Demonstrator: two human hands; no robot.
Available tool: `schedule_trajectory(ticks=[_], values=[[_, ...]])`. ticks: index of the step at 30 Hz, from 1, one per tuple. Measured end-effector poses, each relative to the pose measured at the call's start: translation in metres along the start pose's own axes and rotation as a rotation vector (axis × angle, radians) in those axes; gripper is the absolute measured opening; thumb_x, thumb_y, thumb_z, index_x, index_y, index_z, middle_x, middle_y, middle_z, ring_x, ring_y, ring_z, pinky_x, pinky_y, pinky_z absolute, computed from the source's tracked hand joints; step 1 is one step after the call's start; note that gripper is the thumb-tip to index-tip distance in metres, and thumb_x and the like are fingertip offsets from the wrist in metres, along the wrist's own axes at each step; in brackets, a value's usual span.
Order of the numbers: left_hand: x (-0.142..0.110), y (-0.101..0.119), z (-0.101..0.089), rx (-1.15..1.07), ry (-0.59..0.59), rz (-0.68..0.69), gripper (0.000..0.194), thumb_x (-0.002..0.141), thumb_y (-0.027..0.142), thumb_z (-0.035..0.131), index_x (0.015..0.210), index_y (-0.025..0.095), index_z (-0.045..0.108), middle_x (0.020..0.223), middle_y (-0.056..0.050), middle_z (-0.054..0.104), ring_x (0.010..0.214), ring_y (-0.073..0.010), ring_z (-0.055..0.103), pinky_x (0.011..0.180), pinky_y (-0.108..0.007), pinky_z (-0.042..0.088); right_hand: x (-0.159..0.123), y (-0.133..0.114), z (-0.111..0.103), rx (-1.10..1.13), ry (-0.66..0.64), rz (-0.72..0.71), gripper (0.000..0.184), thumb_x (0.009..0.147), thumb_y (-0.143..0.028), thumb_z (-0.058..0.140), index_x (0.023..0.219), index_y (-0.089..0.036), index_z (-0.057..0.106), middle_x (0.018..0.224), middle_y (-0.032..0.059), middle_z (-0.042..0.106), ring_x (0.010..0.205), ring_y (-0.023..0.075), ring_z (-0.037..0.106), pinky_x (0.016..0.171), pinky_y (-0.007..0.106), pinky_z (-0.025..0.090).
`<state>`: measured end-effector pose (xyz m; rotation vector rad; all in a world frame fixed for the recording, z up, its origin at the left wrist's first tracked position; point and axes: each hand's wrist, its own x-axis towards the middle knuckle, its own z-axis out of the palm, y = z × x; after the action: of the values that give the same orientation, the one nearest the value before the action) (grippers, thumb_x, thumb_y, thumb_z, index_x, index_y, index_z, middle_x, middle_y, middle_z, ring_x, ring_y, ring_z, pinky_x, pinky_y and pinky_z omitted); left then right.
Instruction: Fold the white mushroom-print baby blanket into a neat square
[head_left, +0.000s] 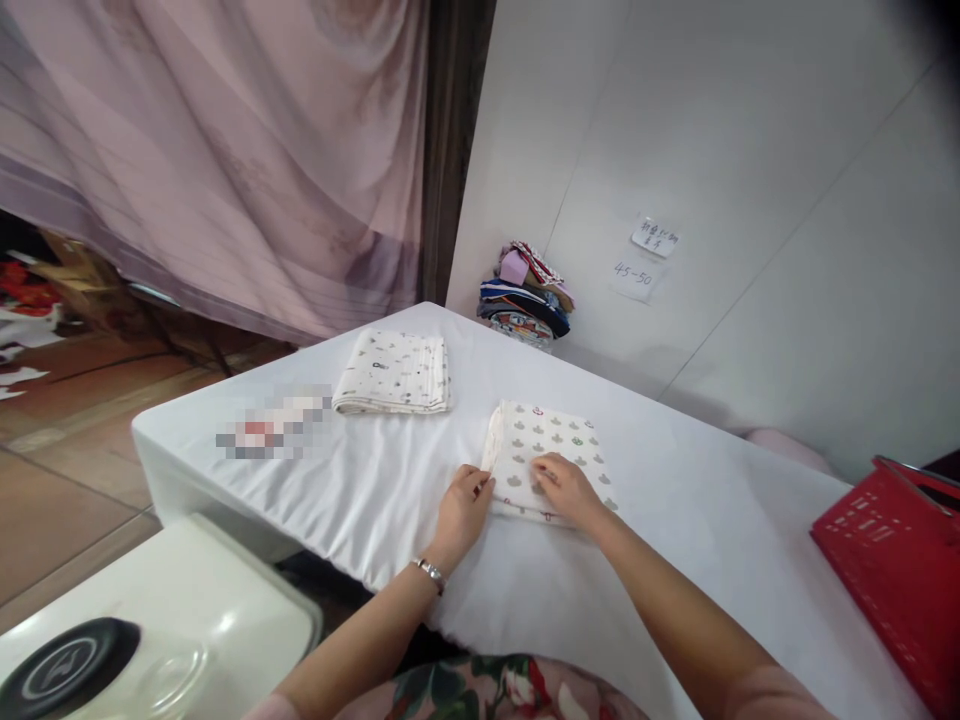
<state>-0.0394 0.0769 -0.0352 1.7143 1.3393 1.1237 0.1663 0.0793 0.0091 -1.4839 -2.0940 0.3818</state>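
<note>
A folded white cloth (556,450) with rows of grey-green printed motifs and a few red ones lies flat on the table in front of me. At its near left corner, the closed fingers of my left hand (463,508) pinch the folded edge. My right hand (568,488) rests on the top layer near the middle, its fingers curled together; what is between its fingertips, if anything, is hidden. Farther left lies a second folded white cloth (394,372) with small scattered prints, apart from both hands.
A white cloth covers the table (697,520). To the right stands a red plastic basket (885,560). A pile of folded fabrics (525,295) sits against the wall. A blurred-out item (274,425) lies at left, above a white lidded appliance (225,590). A pink curtain (300,150) hangs behind.
</note>
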Motion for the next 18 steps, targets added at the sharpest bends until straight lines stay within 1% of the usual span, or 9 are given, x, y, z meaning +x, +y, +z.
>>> schedule_trajectory(ticks=[2,5,7,9,11,14,16,18], values=[[0.0,0.002,-0.001,0.0,-0.011,-0.019,0.021,0.084,0.027,0.042,0.078,0.02,0.061,0.084,-0.001,0.056,0.067,-0.0114,0.053,0.066,-0.025,0.042,-0.015,0.019,-0.011,-0.108,0.069,0.075,0.026,0.084,-0.022,0.041,0.101,-0.021,0.06,0.104,0.0054,0.06,0.099,0.0187,0.053,0.089,0.032,0.04],[0.002,0.005,-0.001,0.087,-0.061,-0.077,0.021,0.084,0.024,0.04,0.075,0.019,0.058,0.081,-0.002,0.057,0.066,-0.0119,0.053,0.064,-0.025,0.04,-0.036,0.046,-0.021,-0.286,0.11,0.306,0.031,0.084,-0.028,0.042,0.11,-0.021,0.057,0.117,0.0074,0.055,0.111,0.0219,0.048,0.097,0.035,0.035],[0.002,0.006,0.0,0.143,-0.084,-0.1,0.02,0.083,0.023,0.04,0.072,0.018,0.056,0.08,-0.002,0.057,0.066,-0.0122,0.052,0.063,-0.025,0.039,-0.046,0.06,-0.021,-0.322,0.114,0.449,0.036,0.083,-0.034,0.044,0.115,-0.022,0.055,0.127,0.0071,0.05,0.119,0.0231,0.042,0.1,0.036,0.032],[0.002,0.007,0.001,0.168,-0.083,-0.094,0.02,0.083,0.022,0.039,0.072,0.018,0.055,0.08,-0.003,0.057,0.066,-0.0124,0.053,0.063,-0.025,0.039,-0.052,0.07,-0.017,-0.279,0.158,0.533,0.043,0.083,-0.039,0.045,0.122,-0.021,0.051,0.135,0.0068,0.043,0.126,0.0232,0.035,0.104,0.036,0.029],[0.001,0.007,0.0,0.194,-0.082,-0.102,0.02,0.083,0.021,0.038,0.073,0.018,0.056,0.082,-0.004,0.058,0.066,-0.0126,0.054,0.064,-0.025,0.039,-0.054,0.078,-0.012,-0.201,0.215,0.579,0.049,0.082,-0.041,0.044,0.125,-0.019,0.048,0.138,0.0074,0.039,0.129,0.0227,0.032,0.106,0.035,0.027],[0.004,0.01,-0.007,0.277,-0.149,-0.152,0.02,0.081,0.019,0.04,0.072,0.017,0.057,0.082,-0.005,0.06,0.069,-0.0141,0.055,0.065,-0.025,0.039,-0.054,0.084,-0.007,-0.09,0.251,0.621,0.051,0.08,-0.042,0.043,0.123,-0.016,0.05,0.137,0.0088,0.04,0.128,0.0217,0.033,0.107,0.032,0.025],[0.011,0.015,-0.012,0.314,-0.185,-0.17,0.019,0.081,0.02,0.042,0.072,0.018,0.059,0.083,-0.005,0.062,0.072,-0.015,0.057,0.065,-0.025,0.038,-0.055,0.087,-0.007,-0.018,0.272,0.671,0.053,0.079,-0.044,0.043,0.123,-0.015,0.05,0.138,0.0093,0.04,0.128,0.0217,0.034,0.106,0.032,0.026],[0.024,0.023,-0.015,0.329,-0.151,-0.158,0.019,0.082,0.027,0.044,0.076,0.018,0.061,0.089,-0.005,0.062,0.075,-0.0154,0.058,0.067,-0.026,0.039,-0.055,0.088,-0.009,0.068,0.287,0.755,0.056,0.079,-0.046,0.042,0.126,-0.016,0.047,0.136,0.0094,0.043,0.125,0.022,0.039,0.104,0.032,0.029]])
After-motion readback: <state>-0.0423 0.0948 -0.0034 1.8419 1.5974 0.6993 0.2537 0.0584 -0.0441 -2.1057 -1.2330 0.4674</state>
